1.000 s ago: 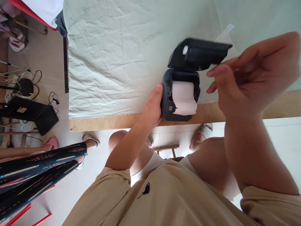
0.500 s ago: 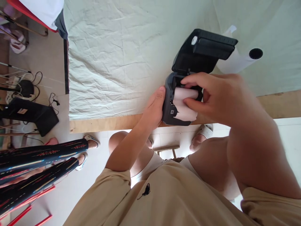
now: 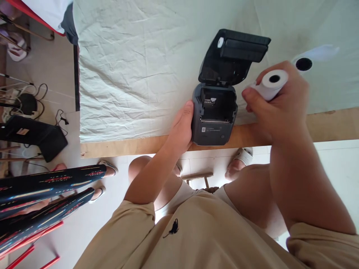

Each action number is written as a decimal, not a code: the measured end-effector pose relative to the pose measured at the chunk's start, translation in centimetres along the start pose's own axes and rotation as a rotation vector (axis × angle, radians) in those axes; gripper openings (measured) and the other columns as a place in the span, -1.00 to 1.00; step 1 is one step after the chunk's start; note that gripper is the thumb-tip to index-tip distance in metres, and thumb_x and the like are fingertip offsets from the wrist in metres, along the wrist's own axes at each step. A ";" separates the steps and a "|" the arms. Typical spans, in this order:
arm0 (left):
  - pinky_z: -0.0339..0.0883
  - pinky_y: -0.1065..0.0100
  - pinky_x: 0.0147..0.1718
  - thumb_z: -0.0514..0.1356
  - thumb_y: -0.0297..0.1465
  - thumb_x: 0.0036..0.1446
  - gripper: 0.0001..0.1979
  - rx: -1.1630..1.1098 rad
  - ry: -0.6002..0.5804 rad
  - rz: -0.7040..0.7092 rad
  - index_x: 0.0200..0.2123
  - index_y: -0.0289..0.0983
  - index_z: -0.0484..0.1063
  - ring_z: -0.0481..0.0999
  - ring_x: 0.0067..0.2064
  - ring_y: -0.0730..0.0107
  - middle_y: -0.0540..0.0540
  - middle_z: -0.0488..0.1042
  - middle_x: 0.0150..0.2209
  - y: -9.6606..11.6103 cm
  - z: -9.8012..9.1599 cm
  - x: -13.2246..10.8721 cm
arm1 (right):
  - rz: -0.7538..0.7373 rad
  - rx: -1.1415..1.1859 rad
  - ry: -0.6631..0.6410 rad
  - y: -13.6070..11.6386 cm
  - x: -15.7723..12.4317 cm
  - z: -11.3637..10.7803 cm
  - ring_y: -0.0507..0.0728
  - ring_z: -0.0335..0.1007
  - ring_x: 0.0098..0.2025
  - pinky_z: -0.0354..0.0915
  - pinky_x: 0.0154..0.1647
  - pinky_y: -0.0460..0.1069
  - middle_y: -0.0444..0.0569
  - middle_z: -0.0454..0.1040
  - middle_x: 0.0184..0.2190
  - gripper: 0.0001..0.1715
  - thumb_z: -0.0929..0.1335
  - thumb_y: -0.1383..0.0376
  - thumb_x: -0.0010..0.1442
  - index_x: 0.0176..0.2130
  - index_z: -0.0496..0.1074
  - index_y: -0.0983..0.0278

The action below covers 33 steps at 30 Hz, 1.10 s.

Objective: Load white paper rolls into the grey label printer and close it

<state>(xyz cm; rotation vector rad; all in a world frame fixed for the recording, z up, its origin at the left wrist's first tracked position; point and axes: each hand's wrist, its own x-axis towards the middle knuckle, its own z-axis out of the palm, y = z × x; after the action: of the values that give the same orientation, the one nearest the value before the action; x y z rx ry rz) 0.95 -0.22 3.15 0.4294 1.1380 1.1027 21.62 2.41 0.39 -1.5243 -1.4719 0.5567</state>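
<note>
Paper roll (image 3: 269, 89) in the right hand (image 3: 276, 87), just right of the black printer (image 3: 215, 136) and roughly level with its hinge, with a gap of pale cloth (image 3: 134, 71) between them. The right grip is closed round the roll, thumb on the near side and the other fingers mostly hidden behind it. The roll's long axis is tilted, so one round end with its dark core hole faces up toward the camera; a bit of loose paper shows on the side toward the printer. By contrast, the paper bay (image 3: 217, 108) lies with its longer side running left to right, so the roll's axis and the bay do not line up. The bay is to the left of the right grip and a little nearer the body, and a small printed label is visible inside it. The lid (image 3: 234, 58) is swung back on the far side, leaning away to the right. The left hand (image 3: 183, 125) holds the printer's left side, thumb along the edge, its other fingers hidden; the printer sits over the front edge of the desk (image 3: 126, 147). Of the two hands, the right is the one with the roll. Beyond it lies a second roll (image 3: 304, 64) with a dark core, on the cloth.
</note>
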 end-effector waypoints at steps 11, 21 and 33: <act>0.65 0.24 -0.16 0.23 -0.02 0.49 -0.58 0.041 -0.075 0.037 -0.28 -0.21 0.58 0.72 -0.25 0.31 0.02 0.65 -0.39 -0.8 -1.1 0.5 | -0.269 -0.261 0.040 1.5 -0.2 -1.2 0.31 0.62 -0.02 0.49 0.00 0.24 0.06 0.67 -0.04 -0.55 0.49 0.18 0.16 0.06 0.54 0.11; 0.68 0.13 0.09 0.33 -0.17 0.43 -0.71 -0.014 -0.044 0.028 -0.33 -0.19 0.51 0.78 -0.07 0.20 0.06 0.54 -0.49 -0.7 -0.9 0.5 | -0.002 -0.460 0.335 6.2 3.0 -2.5 0.34 0.55 0.00 0.38 -0.17 0.15 0.19 0.55 0.02 -0.30 0.52 0.48 -0.17 0.02 0.56 0.20; 0.64 0.03 0.24 0.20 -0.15 0.51 -0.67 0.021 -0.071 0.037 -0.31 -0.19 0.47 0.75 0.19 0.05 -0.06 0.72 -0.30 -0.4 -0.4 0.0 | -0.066 -0.329 0.136 6.1 1.7 -2.3 0.14 0.44 -0.24 0.36 -0.24 0.07 0.12 0.62 0.04 -0.21 0.46 0.40 -0.05 0.20 0.52 0.09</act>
<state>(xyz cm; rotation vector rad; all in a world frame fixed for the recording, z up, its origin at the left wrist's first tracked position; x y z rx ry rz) 0.79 -0.47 2.71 0.5042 1.0842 1.0999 27.09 4.18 -3.19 -1.7199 -1.5550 0.1710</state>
